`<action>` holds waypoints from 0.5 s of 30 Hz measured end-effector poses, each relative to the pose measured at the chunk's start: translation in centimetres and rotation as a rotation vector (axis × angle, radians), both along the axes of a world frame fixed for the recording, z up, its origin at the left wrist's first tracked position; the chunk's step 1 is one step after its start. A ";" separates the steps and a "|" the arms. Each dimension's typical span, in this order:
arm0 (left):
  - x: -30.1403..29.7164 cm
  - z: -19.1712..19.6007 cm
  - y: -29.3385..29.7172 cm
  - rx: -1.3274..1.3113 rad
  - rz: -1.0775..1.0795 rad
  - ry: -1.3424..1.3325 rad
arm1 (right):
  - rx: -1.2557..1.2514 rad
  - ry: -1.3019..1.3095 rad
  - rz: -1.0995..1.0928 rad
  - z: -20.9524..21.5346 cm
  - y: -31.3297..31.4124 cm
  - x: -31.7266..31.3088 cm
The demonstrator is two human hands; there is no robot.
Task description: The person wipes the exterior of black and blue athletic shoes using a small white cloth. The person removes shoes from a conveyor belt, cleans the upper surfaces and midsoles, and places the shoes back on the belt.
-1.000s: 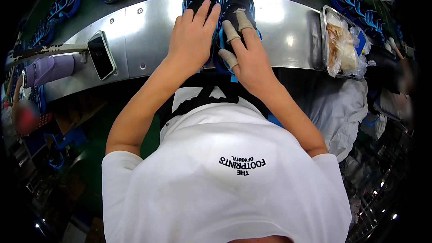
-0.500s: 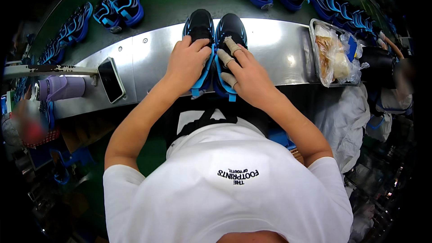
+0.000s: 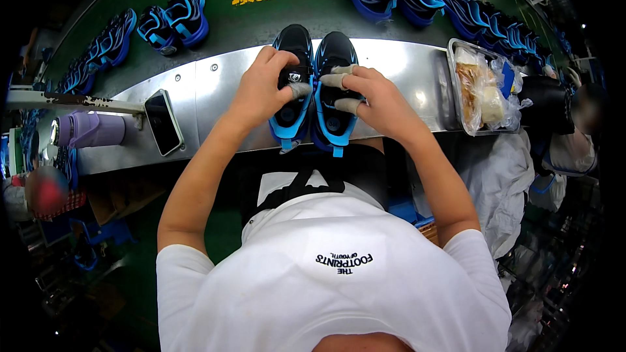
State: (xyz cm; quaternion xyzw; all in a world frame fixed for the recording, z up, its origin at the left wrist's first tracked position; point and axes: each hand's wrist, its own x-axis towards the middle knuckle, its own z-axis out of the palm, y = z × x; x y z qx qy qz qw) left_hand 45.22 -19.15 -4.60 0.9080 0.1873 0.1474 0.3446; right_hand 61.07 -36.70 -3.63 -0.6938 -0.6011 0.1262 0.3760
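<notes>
A pair of black and blue sneakers stands side by side on the metal ledge before me, toes pointing away. My left hand (image 3: 261, 88) grips the left sneaker (image 3: 291, 39) by its outer side, with the covered thumb at the tongue and the fingertips partly hidden. On the right sneaker (image 3: 336, 45), my right hand (image 3: 381, 101) has its wrapped fingers closed at the tongue and collar opening. Both heels, with light blue pull tabs, face me. Whether a lace or another small part is between the fingers is hidden.
Left on the metal ledge (image 3: 215, 111) lie a phone (image 3: 163, 122) and a lilac tumbler (image 3: 98, 129), near a chipped white bar (image 3: 72, 100). At right sits a metal tray (image 3: 454, 85) with bagged items. More sneakers (image 3: 186, 16) line the green surface; other people are at both sides.
Both hands have shifted from the toe area back toward the tongues. My left fingers have lifted, uncovering the left tongue, and the right fingers have drawn together.
</notes>
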 end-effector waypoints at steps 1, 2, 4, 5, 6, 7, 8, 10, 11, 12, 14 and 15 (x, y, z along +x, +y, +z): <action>0.1 -0.1 0.1 0.068 0.022 0.004 | 0.000 0.001 -0.004 -0.4 0.1 0.1; 0.0 -0.1 0.4 0.068 0.017 0.005 | 0.028 -0.017 0.005 -1.2 0.2 0.2; -0.8 0.0 1.5 -0.374 -0.033 0.043 | 0.050 -0.034 0.016 -1.6 0.2 -0.1; -1.1 -0.9 2.7 -0.509 -0.078 0.017 | 0.008 -0.084 -0.059 -1.5 0.4 -0.7; -0.8 -0.5 2.6 -0.510 -0.080 0.019 | -0.030 -0.136 -0.138 -1.3 0.6 -0.8; -0.6 0.0 2.3 -0.452 -0.065 0.018 | -0.030 -0.135 -0.141 -1.2 0.6 -0.4; -0.3 0.3 1.9 -0.395 -0.050 0.016 | 0.004 0.057 -0.058 -1.1 0.4 0.2; -0.1 0.2 1.3 -0.154 -0.032 0.062 | 0.037 0.251 0.020 -0.9 0.2 0.6; 0.0 0.3 1.1 -0.100 -0.027 0.062 | 0.030 0.178 0.042 -0.8 0.2 0.6; 0.1 0.4 0.9 -0.048 -0.024 0.060 | 0.020 0.104 0.061 -0.7 0.1 0.6; -0.4 -0.4 2.0 -0.225 -0.066 0.059 | 0.029 0.011 0.008 -1.3 0.0 0.0; -0.6 -0.4 2.4 -0.429 -0.079 0.022 | -0.020 -0.005 -0.065 -1.4 0.0 -0.3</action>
